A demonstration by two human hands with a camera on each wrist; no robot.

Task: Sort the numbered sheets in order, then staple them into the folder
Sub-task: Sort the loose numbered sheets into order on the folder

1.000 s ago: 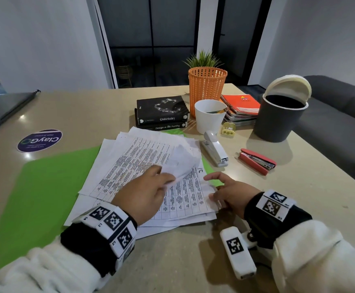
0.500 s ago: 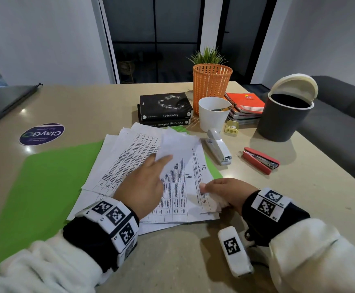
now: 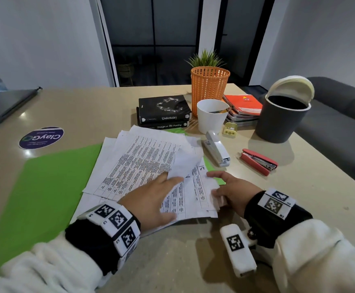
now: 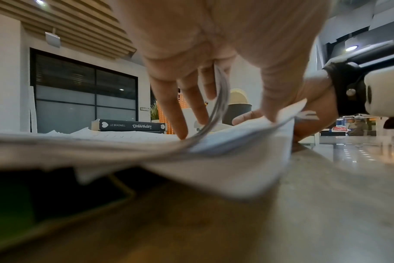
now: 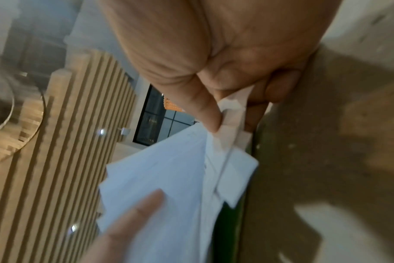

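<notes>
A loose stack of printed sheets (image 3: 142, 161) lies fanned across the right half of an open green folder (image 3: 45, 187). My left hand (image 3: 163, 195) rests on the stack, its straight fingers (image 4: 180, 110) holding several upper right corners curled back. Handwritten numbers show on the corners uncovered beneath. My right hand (image 3: 218, 185) pinches the right edges of the lower sheets (image 5: 169, 178) between thumb (image 5: 205, 110) and fingers. A white stapler (image 3: 216, 149) lies just beyond the sheets, and a red stapler (image 3: 258, 161) lies to its right.
Behind the sheets stand two black books (image 3: 163, 111), a white cup (image 3: 211, 117), an orange basket (image 3: 209, 85), spiral notebooks (image 3: 244, 106) and a grey bin (image 3: 280, 119). A closed laptop (image 3: 3, 106) and a round sticker (image 3: 41, 137) are at far left.
My left hand has gone from pinching one corner to holding several corners back with straight fingers. My right hand has closed on the sheets' right edge.
</notes>
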